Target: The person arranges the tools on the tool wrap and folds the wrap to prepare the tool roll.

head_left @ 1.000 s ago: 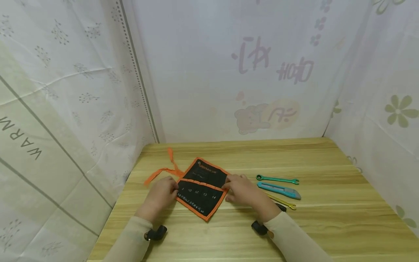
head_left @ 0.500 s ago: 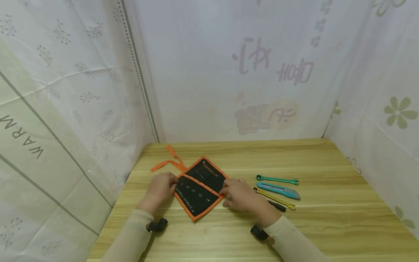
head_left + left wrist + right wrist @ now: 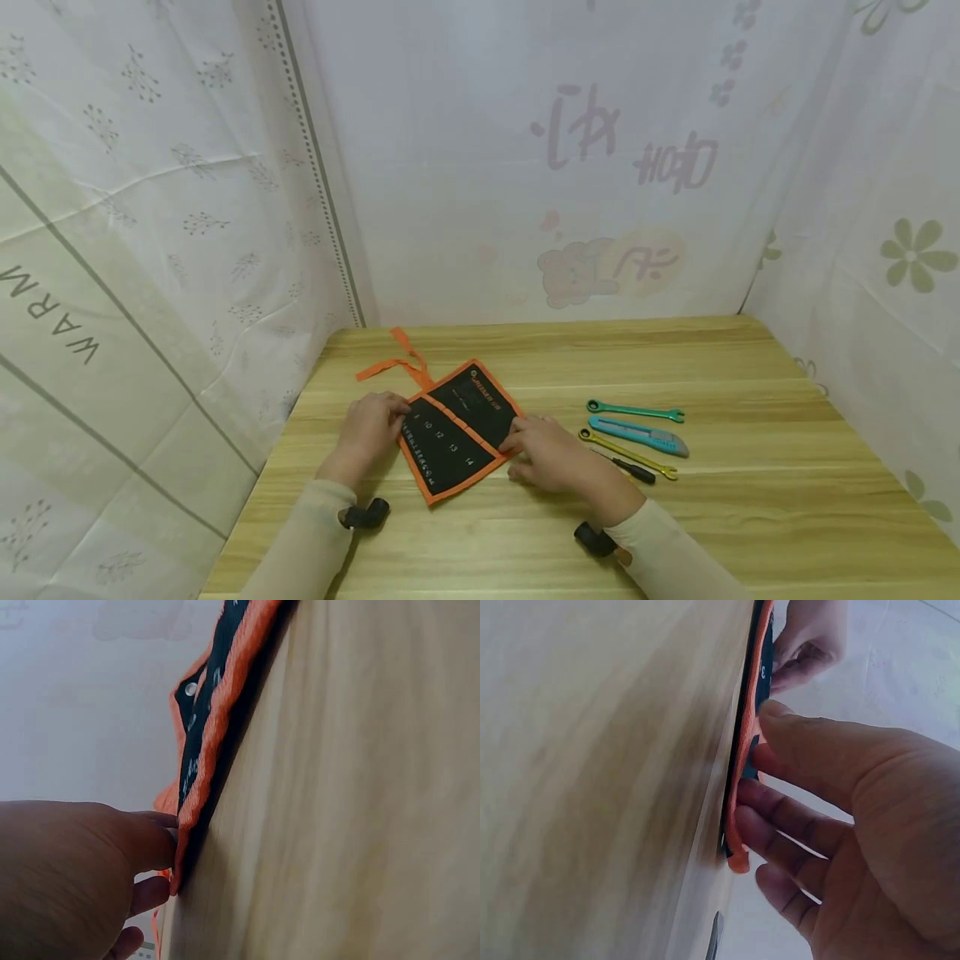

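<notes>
A black tool pouch (image 3: 450, 442) with orange edging and numbered pockets lies at an angle on the wooden table. My left hand (image 3: 367, 429) pinches its left edge; the left wrist view has the fingertips at the orange border (image 3: 217, 720). On the opposite edge, my right hand (image 3: 551, 454) holds the pouch near the pocket line. From the right wrist, the thumb (image 3: 780, 712) shows over the front face, with fingers along the edge. Orange tie straps (image 3: 405, 367) trail from the pouch's upper left side.
Right of the right hand lie a green wrench (image 3: 633, 412), a blue utility knife (image 3: 637, 436), a yellow wrench (image 3: 633, 455) and a black-handled screwdriver (image 3: 636, 472). Patterned curtains (image 3: 480, 167) enclose the table (image 3: 787, 500) at the back and sides.
The pouch has turned clockwise between both hands: its bottom corner swung left, its top corner right. Its straps shifted right. The right hand came slightly down and left, uncovering more of the yellow wrench and screwdriver.
</notes>
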`<state>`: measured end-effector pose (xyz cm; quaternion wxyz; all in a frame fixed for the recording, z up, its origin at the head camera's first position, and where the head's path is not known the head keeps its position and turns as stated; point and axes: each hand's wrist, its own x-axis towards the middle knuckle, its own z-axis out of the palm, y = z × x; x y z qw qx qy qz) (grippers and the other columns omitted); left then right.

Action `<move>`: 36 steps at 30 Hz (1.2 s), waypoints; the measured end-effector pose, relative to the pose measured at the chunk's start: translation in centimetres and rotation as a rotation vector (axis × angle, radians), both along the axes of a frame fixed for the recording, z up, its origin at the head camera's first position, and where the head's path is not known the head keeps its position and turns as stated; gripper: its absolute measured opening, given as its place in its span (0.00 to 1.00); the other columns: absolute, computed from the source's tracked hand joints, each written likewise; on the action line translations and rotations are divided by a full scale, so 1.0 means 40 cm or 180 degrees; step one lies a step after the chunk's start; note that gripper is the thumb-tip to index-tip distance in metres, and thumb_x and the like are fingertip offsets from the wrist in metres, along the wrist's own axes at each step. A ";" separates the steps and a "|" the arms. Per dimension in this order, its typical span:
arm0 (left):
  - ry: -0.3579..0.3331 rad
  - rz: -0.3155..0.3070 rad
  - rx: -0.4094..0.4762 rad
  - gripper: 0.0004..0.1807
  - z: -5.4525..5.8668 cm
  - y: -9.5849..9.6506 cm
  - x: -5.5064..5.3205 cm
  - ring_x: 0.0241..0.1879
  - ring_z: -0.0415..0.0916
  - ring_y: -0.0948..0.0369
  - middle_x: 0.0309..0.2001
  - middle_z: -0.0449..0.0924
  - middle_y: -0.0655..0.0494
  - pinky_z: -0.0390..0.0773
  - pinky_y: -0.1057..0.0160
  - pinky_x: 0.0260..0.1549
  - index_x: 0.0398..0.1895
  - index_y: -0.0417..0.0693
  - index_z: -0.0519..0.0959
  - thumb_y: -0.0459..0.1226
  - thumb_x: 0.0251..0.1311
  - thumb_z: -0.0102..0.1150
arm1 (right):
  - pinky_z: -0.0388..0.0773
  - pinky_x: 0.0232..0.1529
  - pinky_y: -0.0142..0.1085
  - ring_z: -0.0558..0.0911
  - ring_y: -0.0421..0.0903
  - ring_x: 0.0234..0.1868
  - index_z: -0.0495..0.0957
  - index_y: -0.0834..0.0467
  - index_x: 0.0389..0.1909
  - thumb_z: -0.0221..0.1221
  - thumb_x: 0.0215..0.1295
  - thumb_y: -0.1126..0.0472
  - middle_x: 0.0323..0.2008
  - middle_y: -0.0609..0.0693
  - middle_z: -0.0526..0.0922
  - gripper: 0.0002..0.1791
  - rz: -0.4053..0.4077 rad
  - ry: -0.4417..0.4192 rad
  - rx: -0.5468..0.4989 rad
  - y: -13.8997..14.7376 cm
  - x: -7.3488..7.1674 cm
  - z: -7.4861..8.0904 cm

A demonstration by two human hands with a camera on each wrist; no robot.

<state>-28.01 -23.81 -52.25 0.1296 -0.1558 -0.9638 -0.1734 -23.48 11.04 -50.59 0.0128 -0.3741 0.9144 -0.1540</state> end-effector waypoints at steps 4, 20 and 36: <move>0.0128 0.0002 0.0011 0.08 -0.007 0.003 0.011 0.47 0.80 0.51 0.51 0.87 0.57 0.75 0.43 0.51 0.43 0.51 0.92 0.33 0.61 0.74 | 0.77 0.49 0.40 0.77 0.40 0.44 0.89 0.51 0.53 0.72 0.68 0.53 0.44 0.41 0.80 0.15 -0.0162 0.0009 -0.0227 0.008 -0.014 0.003; 0.0063 -0.0346 0.0091 0.15 -0.014 0.026 0.095 0.46 0.80 0.53 0.48 0.84 0.57 0.77 0.46 0.51 0.46 0.52 0.90 0.46 0.59 0.78 | 0.80 0.49 0.44 0.80 0.46 0.48 0.90 0.57 0.49 0.69 0.70 0.59 0.45 0.45 0.82 0.10 -0.0361 -0.0030 -0.0356 0.041 -0.045 0.002; 0.0028 -0.0192 0.0042 0.18 -0.028 0.038 0.100 0.57 0.79 0.50 0.53 0.83 0.60 0.70 0.39 0.60 0.49 0.56 0.89 0.51 0.59 0.77 | 0.79 0.38 0.33 0.77 0.38 0.36 0.91 0.54 0.41 0.72 0.67 0.62 0.37 0.41 0.77 0.05 -0.0279 -0.0311 -0.0362 0.055 -0.024 0.005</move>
